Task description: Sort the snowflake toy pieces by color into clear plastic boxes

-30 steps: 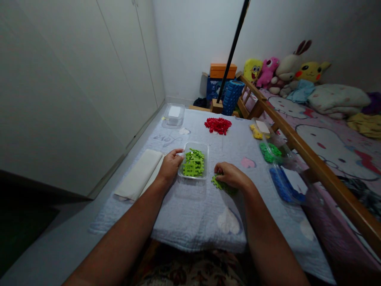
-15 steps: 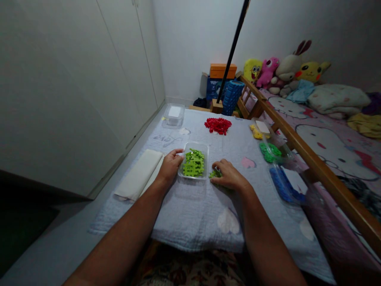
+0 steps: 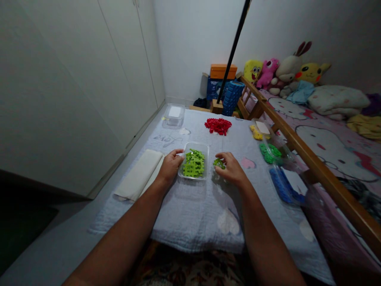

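Note:
A clear plastic container (image 3: pixel 194 145) stands in the middle of the cloth, holding a heap of light-green plastic building pieces (image 3: pixel 194 163). My left hand (image 3: pixel 172 165) grips its left rim, thumb and fingers closed on the edge. To the right of the container, my right hand (image 3: pixel 230 169) is closed around a few more light-green building pieces (image 3: pixel 219 163), which show between thumb and fingers. That hand appears slightly above the cloth; its palm side is partly hidden.
Red pieces (image 3: pixel 218 126) are piled at the back. A lidded clear container (image 3: pixel 174 115) stands back left, a folded beige cloth (image 3: pixel 139 174) at left. Containers of yellow (image 3: pixel 256 132), green (image 3: pixel 270 152) and blue pieces (image 3: pixel 284 186) line the right, beside a wooden bed rail (image 3: pixel 315 153).
My right hand has risen off the cloth and moved slightly away from me, with light-green building pieces now held in it. My left hand and the container have not moved.

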`<state>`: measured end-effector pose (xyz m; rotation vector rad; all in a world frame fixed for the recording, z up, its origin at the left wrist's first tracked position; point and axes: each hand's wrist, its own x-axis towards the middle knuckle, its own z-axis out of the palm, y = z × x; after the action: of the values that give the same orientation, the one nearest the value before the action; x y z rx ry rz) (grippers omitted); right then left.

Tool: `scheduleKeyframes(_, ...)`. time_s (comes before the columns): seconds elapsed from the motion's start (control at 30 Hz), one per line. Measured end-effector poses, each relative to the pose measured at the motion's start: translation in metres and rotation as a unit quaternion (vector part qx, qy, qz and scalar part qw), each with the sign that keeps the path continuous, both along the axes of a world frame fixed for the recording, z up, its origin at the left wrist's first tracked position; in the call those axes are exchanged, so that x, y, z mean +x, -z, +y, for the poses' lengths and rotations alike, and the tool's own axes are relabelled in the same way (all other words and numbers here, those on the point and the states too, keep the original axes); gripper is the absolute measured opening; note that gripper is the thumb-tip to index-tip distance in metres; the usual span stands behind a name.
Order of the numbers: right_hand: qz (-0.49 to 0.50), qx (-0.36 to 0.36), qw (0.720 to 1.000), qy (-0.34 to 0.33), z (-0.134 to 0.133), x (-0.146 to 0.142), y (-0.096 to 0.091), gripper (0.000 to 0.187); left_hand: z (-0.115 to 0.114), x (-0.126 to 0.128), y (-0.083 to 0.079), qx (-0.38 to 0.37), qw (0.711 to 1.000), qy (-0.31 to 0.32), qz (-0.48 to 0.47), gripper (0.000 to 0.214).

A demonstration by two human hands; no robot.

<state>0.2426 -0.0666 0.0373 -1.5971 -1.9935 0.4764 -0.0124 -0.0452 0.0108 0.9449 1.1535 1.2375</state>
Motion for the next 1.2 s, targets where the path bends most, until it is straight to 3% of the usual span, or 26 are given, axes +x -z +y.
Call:
scheduleKeyframes(0.2,0.096,0.093,0.991,-0.032,0.009,-0.016,-0.016,0.035,0.0,0.001,-0.001,-0.001,1.0,-0.005,-0.01,0.05)
scheduleKeyframes(0.33,0.109,0.105,0.986,-0.066,0.012,-0.031,-0.023,0.034,0.001,0.0,0.001,0.002,1.0,-0.004,-0.011,0.049)
scheduleKeyframes(0.6,0.203,0.094,0.973,-0.065,0.021,-0.041,-0.03,0.034,0.003,-0.001,0.005,0.006,1.0,-0.001,0.002,0.049)
scheduleKeyframes(0.77,0.211,0.067,0.973,-0.063,0.025,-0.044,-0.03,0.033,0.002,0.0,0.003,-0.001,1.0,0.0,-0.002,0.05)
scheduleKeyframes(1.2,0.348,-0.018,0.937,0.03,0.031,-0.04,-0.017,0.034,0.001,0.0,0.001,0.002,1.0,0.0,-0.001,0.046)
